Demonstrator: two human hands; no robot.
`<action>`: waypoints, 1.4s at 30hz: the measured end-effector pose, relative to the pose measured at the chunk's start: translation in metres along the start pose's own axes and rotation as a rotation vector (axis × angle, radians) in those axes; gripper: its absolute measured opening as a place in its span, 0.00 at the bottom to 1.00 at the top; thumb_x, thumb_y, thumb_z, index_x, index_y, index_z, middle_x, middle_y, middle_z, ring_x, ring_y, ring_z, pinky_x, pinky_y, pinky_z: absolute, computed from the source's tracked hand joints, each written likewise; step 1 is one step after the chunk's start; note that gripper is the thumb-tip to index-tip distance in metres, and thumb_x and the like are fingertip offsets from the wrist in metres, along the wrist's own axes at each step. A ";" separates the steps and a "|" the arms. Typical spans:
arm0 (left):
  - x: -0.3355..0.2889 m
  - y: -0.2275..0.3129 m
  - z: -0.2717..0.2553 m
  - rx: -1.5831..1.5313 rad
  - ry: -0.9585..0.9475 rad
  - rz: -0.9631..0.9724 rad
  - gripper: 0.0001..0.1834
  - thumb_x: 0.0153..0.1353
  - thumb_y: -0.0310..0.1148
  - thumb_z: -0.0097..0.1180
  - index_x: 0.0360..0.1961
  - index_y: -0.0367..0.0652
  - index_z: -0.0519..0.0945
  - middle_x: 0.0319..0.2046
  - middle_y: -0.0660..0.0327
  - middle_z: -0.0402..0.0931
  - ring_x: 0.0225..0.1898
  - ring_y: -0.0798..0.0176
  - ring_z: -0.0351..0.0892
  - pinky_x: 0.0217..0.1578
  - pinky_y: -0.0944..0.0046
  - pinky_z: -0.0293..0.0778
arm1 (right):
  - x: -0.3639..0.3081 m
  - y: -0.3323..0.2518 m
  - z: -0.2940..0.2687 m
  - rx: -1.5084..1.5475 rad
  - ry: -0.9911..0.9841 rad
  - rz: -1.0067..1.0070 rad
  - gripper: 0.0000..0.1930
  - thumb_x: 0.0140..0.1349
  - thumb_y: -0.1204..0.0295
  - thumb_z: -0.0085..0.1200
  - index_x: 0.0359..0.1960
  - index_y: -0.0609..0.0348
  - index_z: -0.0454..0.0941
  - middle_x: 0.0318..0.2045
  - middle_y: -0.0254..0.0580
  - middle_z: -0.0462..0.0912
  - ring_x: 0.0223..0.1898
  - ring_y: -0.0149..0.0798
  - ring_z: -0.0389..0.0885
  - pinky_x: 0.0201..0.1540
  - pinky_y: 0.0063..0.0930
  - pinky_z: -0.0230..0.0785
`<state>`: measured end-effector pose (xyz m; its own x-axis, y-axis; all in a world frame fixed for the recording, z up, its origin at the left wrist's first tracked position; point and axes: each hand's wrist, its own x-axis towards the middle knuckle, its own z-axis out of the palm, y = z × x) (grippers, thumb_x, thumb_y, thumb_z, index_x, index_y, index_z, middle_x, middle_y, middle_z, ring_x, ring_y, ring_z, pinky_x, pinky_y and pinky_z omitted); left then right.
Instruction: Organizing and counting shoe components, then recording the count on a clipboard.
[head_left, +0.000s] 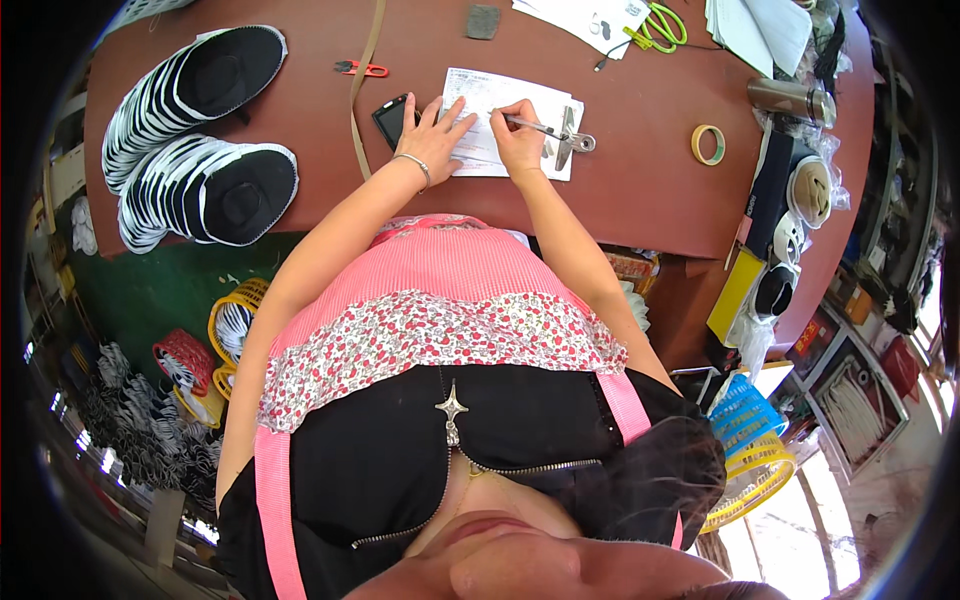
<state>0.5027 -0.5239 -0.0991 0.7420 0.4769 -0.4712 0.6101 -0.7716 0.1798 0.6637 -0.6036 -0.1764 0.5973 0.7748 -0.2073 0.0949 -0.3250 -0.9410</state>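
Observation:
White printed papers [490, 88] lie on the red-brown table, with a metal clip [575, 142] at their right side. My left hand [437, 138] rests flat on the left part of these papers, fingers spread, a bracelet at the wrist. A pen [533, 126] is pinched in my right hand [518, 145], whose side rests on the sheet. The pen's tip is hidden by the fingers or too small to make out. Partly under my left hand's edge lies a dark phone-like device [388, 118].
Two stacks of black-and-white fabric pieces [235, 70] lie at the left. Around the papers are a long tan strap [362, 95], red thread snips [362, 69], green-handled scissors [663, 28] and a tape roll [708, 145]. A metal flask [792, 101] stands at the right.

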 end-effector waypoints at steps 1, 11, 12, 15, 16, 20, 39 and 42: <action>-0.001 0.000 0.002 -0.003 0.000 -0.008 0.49 0.55 0.48 0.69 0.76 0.63 0.59 0.79 0.64 0.48 0.77 0.49 0.49 0.73 0.25 0.33 | -0.001 -0.002 0.001 0.000 -0.008 -0.001 0.08 0.61 0.71 0.64 0.32 0.58 0.75 0.24 0.37 0.82 0.26 0.31 0.80 0.32 0.31 0.73; 0.000 -0.001 0.005 -0.024 0.005 -0.016 0.48 0.55 0.46 0.69 0.76 0.62 0.60 0.79 0.64 0.48 0.77 0.49 0.49 0.73 0.25 0.33 | -0.001 -0.002 0.002 -0.139 -0.043 -0.043 0.09 0.60 0.69 0.65 0.32 0.57 0.76 0.23 0.40 0.83 0.25 0.34 0.81 0.33 0.33 0.74; 0.000 -0.001 0.005 -0.026 0.007 -0.014 0.47 0.55 0.45 0.69 0.76 0.62 0.60 0.79 0.64 0.48 0.77 0.49 0.49 0.73 0.25 0.33 | -0.001 0.000 0.003 -0.138 -0.039 -0.049 0.09 0.61 0.69 0.65 0.32 0.57 0.76 0.23 0.40 0.83 0.25 0.34 0.81 0.33 0.33 0.74; 0.000 -0.001 0.005 -0.035 0.009 -0.013 0.47 0.55 0.45 0.69 0.75 0.61 0.61 0.79 0.64 0.47 0.77 0.48 0.49 0.73 0.26 0.33 | -0.002 -0.002 0.003 -0.129 -0.037 -0.052 0.09 0.60 0.69 0.65 0.32 0.57 0.76 0.23 0.40 0.83 0.25 0.34 0.81 0.33 0.33 0.74; 0.001 -0.001 0.005 -0.036 0.009 -0.014 0.47 0.55 0.45 0.69 0.75 0.61 0.61 0.79 0.64 0.47 0.77 0.48 0.49 0.73 0.26 0.33 | -0.003 -0.003 0.003 -0.130 -0.039 -0.052 0.09 0.60 0.69 0.65 0.32 0.57 0.76 0.23 0.40 0.83 0.25 0.34 0.81 0.33 0.33 0.74; 0.001 -0.001 0.003 -0.037 -0.008 -0.014 0.46 0.56 0.45 0.69 0.75 0.61 0.61 0.79 0.63 0.48 0.78 0.48 0.48 0.73 0.26 0.31 | -0.004 -0.009 0.003 -0.176 -0.035 -0.057 0.09 0.61 0.69 0.65 0.32 0.57 0.76 0.23 0.41 0.83 0.24 0.37 0.82 0.31 0.33 0.74; 0.003 0.001 0.001 0.009 -0.024 -0.007 0.45 0.58 0.44 0.68 0.76 0.60 0.61 0.79 0.62 0.48 0.77 0.47 0.48 0.73 0.26 0.31 | -0.005 -0.014 0.004 -0.244 -0.017 -0.109 0.09 0.60 0.70 0.64 0.31 0.55 0.75 0.21 0.40 0.83 0.22 0.38 0.82 0.28 0.34 0.74; 0.003 0.000 0.002 -0.002 -0.019 -0.018 0.46 0.56 0.43 0.68 0.75 0.61 0.61 0.79 0.64 0.47 0.77 0.48 0.50 0.73 0.27 0.34 | -0.006 -0.011 0.006 -0.226 -0.013 -0.105 0.08 0.60 0.71 0.64 0.31 0.56 0.75 0.21 0.40 0.83 0.22 0.39 0.82 0.29 0.35 0.74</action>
<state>0.5042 -0.5237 -0.1019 0.7254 0.4824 -0.4909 0.6239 -0.7621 0.1731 0.6548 -0.6012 -0.1660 0.5641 0.8175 -0.1162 0.3330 -0.3541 -0.8739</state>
